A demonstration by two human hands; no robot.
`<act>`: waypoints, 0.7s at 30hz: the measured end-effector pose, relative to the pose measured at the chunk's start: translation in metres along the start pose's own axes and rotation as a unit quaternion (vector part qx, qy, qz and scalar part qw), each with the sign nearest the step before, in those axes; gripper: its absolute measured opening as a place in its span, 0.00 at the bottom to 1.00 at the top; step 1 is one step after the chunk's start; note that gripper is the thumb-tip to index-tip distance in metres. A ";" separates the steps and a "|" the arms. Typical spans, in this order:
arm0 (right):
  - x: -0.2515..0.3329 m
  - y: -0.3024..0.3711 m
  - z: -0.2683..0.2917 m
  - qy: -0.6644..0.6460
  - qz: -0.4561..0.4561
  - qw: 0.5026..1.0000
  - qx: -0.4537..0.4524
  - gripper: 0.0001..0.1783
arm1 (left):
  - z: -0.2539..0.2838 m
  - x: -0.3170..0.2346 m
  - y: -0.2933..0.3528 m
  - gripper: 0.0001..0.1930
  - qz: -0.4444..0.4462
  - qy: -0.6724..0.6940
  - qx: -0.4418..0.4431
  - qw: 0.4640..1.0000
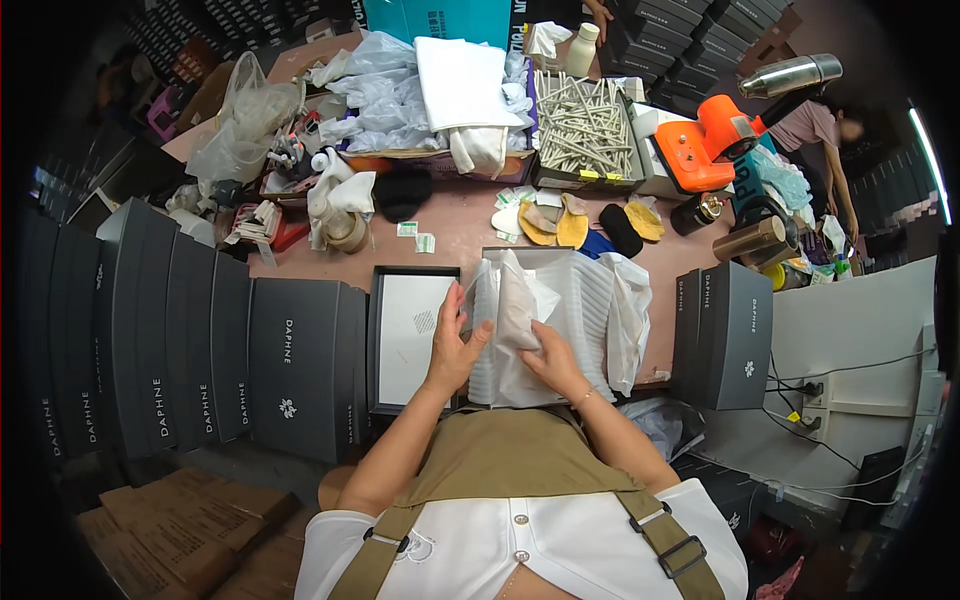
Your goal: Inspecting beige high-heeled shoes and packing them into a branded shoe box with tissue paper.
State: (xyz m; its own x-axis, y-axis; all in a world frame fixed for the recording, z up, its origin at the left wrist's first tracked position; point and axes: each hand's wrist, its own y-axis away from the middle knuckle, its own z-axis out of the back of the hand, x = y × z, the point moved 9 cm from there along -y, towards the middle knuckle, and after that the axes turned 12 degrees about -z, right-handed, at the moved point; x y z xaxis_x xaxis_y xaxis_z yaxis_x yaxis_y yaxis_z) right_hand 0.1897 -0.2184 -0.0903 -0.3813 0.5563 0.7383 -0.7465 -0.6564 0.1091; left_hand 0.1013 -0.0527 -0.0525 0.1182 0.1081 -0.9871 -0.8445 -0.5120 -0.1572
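A long bundle wrapped in white tissue paper (516, 315) stands over a shoe box lined with ribbed translucent foam sheet (583, 345). My right hand (556, 362) grips the bundle's right side near its lower end, fingers bent against the paper. My left hand (457, 350) is open, its fingers stretched upward, just left of the bundle and beside the box's left edge. What the tissue covers is hidden. A second white tissue-wrapped bundle (628, 320) lies along the box's right side. Left of my left hand is an open dark grey box part with a white inside (408, 345).
Dark grey shoe boxes (300, 350) stand in a row at left, with more boxes (738, 335) at right. Behind lie yellow pads (572, 228), a carton of pale sticks (585, 125), a carton of crumpled plastic (385, 90) and an orange device (700, 150). Another person (815, 140) is at far right.
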 end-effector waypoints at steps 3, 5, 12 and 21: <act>0.057 0.002 0.060 -0.175 -0.082 0.981 0.028 0.26 | -0.007 -0.034 0.013 0.60 -0.015 0.036 0.073 0.997; 0.068 -0.013 0.080 -0.319 -0.095 0.943 0.010 0.22 | -0.024 -0.038 0.032 0.70 0.005 0.044 0.147 0.988; 0.132 -0.003 0.071 0.038 0.130 0.982 0.131 0.23 | 0.005 -0.055 -0.036 0.59 0.076 0.355 0.031 0.931; 0.174 -0.015 0.017 0.317 0.238 0.915 0.073 0.16 | 0.012 0.041 0.002 0.19 0.230 0.426 -0.260 0.835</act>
State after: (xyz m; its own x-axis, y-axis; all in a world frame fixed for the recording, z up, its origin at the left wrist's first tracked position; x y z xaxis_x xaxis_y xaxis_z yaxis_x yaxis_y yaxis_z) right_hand 0.1437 -0.1209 0.0482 -0.9188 0.3423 0.1967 -0.3496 -0.9369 -0.0025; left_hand 0.0983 -0.0388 -0.0929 0.3602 -0.7340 -0.5758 -0.5876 -0.6579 0.4711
